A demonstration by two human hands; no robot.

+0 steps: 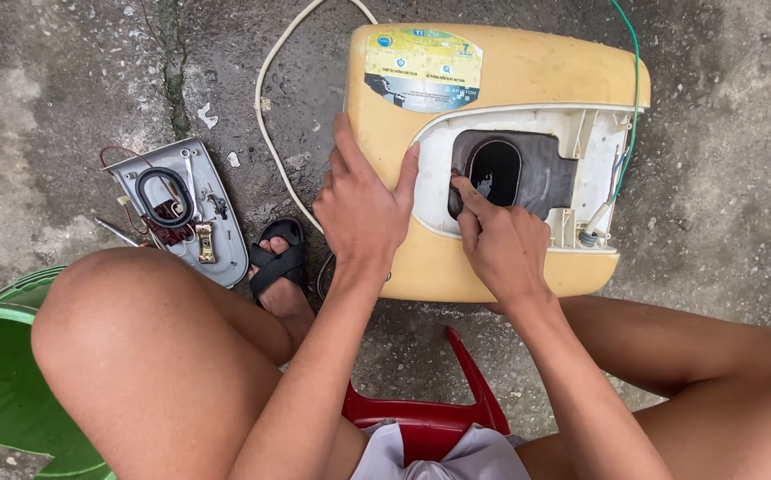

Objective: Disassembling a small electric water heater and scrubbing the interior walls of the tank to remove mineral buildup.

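Rough, damp concrete floor [723,222] fills the frame, and on it, upper centre, lies a yellowed water heater casing [510,80] with its cover off and a dark rubber gasket [546,173] around an oval opening exposed. Judging by the hands, the step in hand is working that gasket loose at its left edge. The left hand [361,209] lies flat on the casing, fingers [343,142] spread and together enough to press, gripping nothing. The right hand [501,244] has its fingertips [462,187] pinched at the gasket's rim; whether they actually clamp it I cannot tell. A next move would call for a firm grip and a steady casing. At left lies the removed grey cover [225,240] with loose parts.
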